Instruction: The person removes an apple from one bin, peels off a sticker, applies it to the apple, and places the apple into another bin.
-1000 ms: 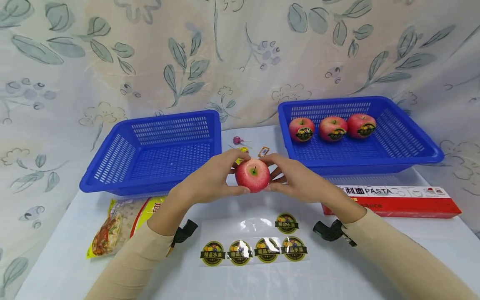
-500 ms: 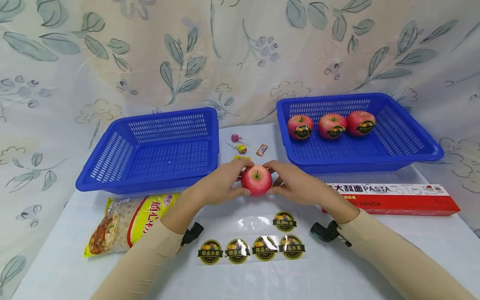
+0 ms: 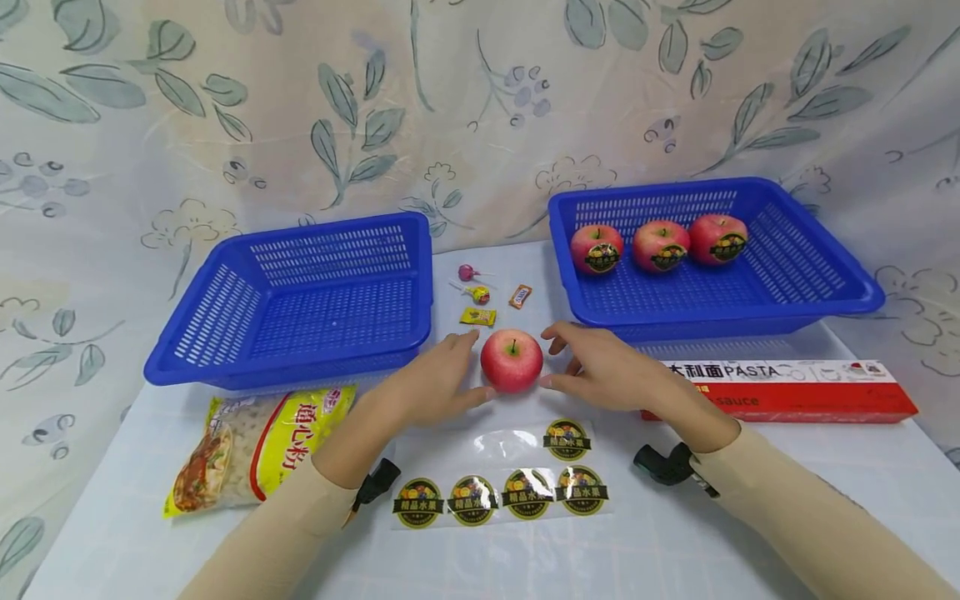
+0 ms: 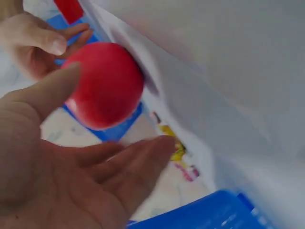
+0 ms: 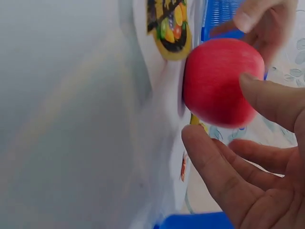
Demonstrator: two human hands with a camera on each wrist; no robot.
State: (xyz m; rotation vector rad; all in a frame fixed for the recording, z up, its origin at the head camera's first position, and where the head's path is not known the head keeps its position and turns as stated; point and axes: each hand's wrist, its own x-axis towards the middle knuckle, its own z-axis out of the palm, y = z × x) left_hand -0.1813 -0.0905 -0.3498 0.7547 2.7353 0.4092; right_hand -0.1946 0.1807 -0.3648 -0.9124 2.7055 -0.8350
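Note:
A red apple sits stem up on the white table between both hands, with no sticker on the side that shows. To its left, the left hand has its thumb and fingers spread apart around a gap. On the other side the right hand also has loosened fingers, its fingertips beside the apple. Both wrist views show the apple between parted thumb and fingers, not gripped; whether a thumb still touches it is hard to tell. Nearer the person lies a clear sheet with several round black-and-gold fruit stickers.
A blue basket stands at left; another blue basket at right holds three stickered apples. Lollipops and wrapped candies lie behind the apple. A pasta bag is at left, a red-and-white pasta box at right.
The hands held the apple up from both sides a second ago. They lowered it to the table, and now the fingers have spread away from it.

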